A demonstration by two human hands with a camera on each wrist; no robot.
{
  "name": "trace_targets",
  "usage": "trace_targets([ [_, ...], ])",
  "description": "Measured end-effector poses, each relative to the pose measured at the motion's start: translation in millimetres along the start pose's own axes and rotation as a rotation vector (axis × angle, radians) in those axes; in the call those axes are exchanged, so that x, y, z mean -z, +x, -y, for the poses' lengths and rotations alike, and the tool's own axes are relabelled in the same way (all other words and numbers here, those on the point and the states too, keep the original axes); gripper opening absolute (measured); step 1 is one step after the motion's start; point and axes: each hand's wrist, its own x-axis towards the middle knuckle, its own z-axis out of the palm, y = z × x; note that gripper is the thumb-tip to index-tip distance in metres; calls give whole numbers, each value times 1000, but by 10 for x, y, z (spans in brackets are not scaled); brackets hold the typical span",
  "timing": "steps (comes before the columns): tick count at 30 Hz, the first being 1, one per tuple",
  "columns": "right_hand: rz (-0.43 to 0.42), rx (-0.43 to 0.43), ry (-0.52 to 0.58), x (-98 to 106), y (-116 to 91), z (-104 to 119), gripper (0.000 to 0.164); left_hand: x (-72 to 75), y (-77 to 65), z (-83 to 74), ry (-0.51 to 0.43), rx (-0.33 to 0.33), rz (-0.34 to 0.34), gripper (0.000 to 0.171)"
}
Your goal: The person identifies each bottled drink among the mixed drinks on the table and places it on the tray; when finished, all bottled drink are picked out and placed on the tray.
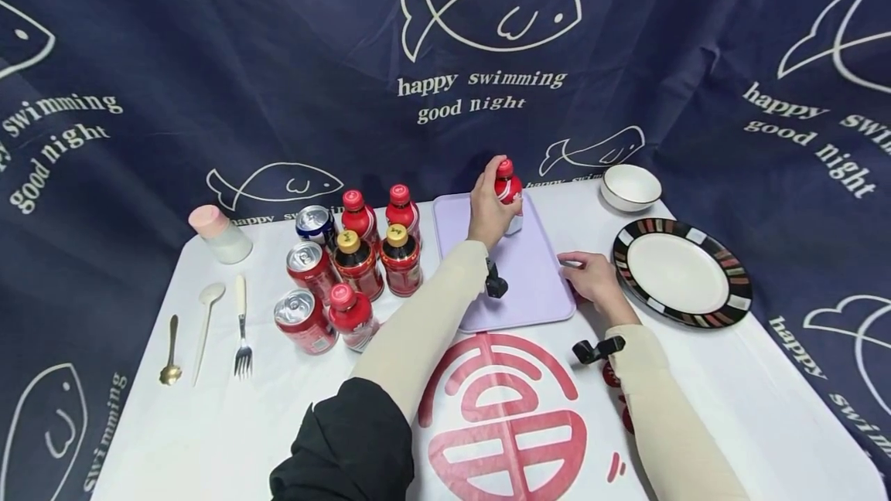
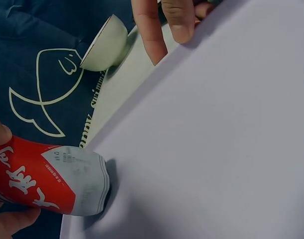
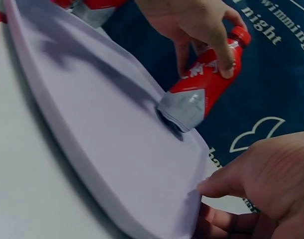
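White counter (image 1: 209, 439) in front of me, red print (image 1: 511, 433) on its near part. On my left: pink-lidded jar (image 1: 221, 236), gold spoon (image 1: 172, 346), white spoon (image 1: 205, 323), white-handled fork (image 1: 242, 329), then three cans (image 1: 304, 322) and five bottles (image 1: 401, 261) bunched together. Lilac tray (image 1: 534, 281) mid-counter; white bowl (image 1: 629, 190), dark-rimmed plate (image 1: 677, 273) on my right.

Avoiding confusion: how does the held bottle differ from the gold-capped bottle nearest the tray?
The held bottle is in the left hand; the gold-capped bottle stands on the table. The held bottle's cap is red; the gold-capped bottle's, gold. Both show red labels.
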Motion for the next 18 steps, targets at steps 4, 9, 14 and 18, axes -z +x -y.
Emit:
trace_targets([
  [4,26,-35,47,1,5,5,34,7,17,2,-1,9,12,81],
  [9,34,-41,83,9,-1,9,35,-14,39,-15,34,-10,48,81],
  [14,3,-27,80,-11,-1,0,33,-46,52,-9,66,-45,92,83],
  [18,-18,-34,90,-35,4,-34,32,-79,38,-7,96,-95,136,82],
])
